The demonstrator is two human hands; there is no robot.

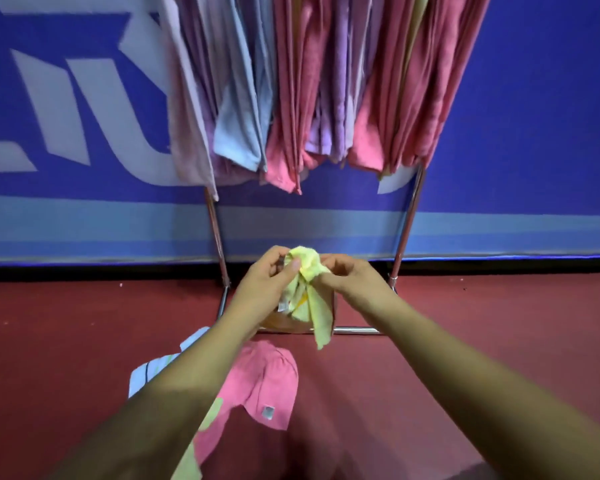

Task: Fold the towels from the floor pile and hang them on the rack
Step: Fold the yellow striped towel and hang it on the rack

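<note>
A crumpled pale yellow towel (310, 292) hangs between my two hands at mid frame. My left hand (267, 278) grips its upper left part, thumb on the cloth. My right hand (347, 275) pinches the bunch from the right. One loose end dangles down to about knee height over the floor. Below my arms lies the floor pile: a pink towel (264, 386) with a small label, a white towel (149, 372) and a light green one (187, 462). The metal rack (407, 223) stands ahead, crowded with several folded pink, lilac and light blue towels (291, 98).
A blue wall banner with pale lettering (66, 109) runs behind the rack. The floor is dark red (465, 323). The rack's chrome base bar (357, 330) lies low just beyond my hands, with an orange-brown object partly hidden behind the yellow towel.
</note>
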